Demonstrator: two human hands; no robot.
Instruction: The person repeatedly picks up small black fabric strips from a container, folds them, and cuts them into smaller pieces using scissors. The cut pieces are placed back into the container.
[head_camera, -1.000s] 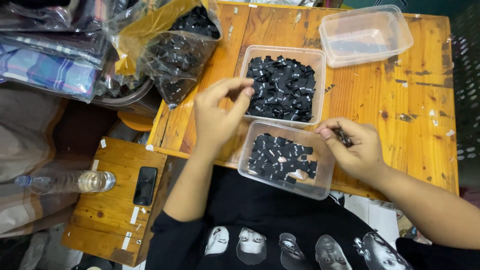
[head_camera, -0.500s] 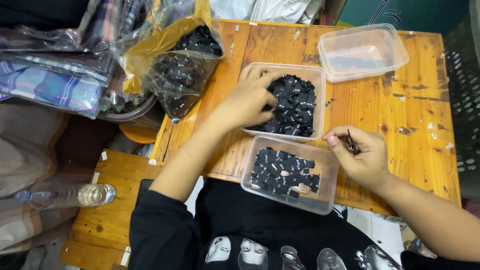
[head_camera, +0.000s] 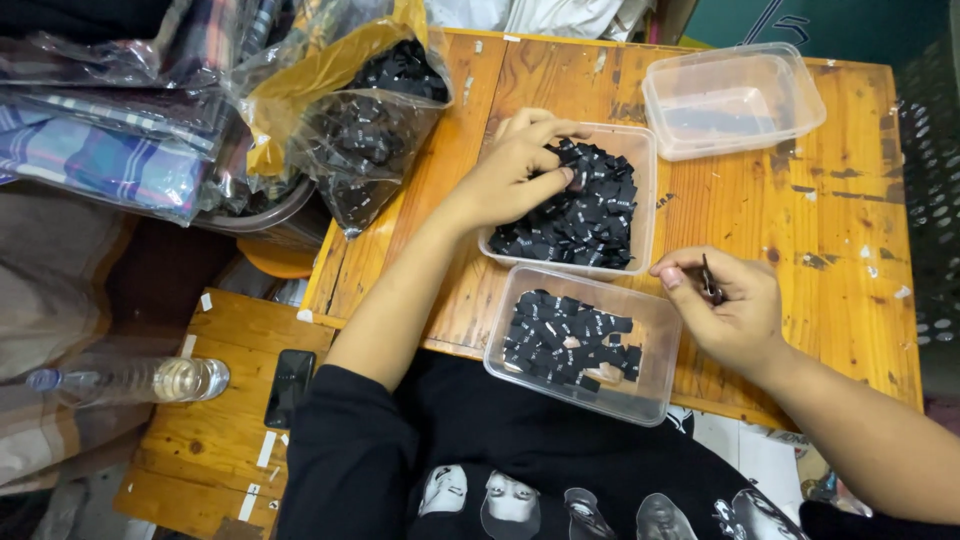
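Over the wooden table (head_camera: 800, 210), from the head camera: the left hand (head_camera: 515, 175) is down in the far clear tub (head_camera: 640, 150), fingers (head_camera: 555, 178) together, pinching into the heap of small black fabric tags (head_camera: 590, 215). The right hand (head_camera: 735, 310) hovers just right of the near tub (head_camera: 660, 390), fingers curled and clamped on a small dark tool (head_camera: 710, 285); what kind, I cannot tell.

Now the risks. That near tub hangs partly over the near table edge, right against the person's black shirt (head_camera: 520, 450), so a nudge from a forearm could tip it and spill its tags (head_camera: 565, 340). A loose pinch may lift several tags at once and drop some on the way. At far left, the open plastic bag (head_camera: 370, 130) of more tags leans at the table's corner and could slump off. An empty tub (head_camera: 735, 95) sits far right, well apart.
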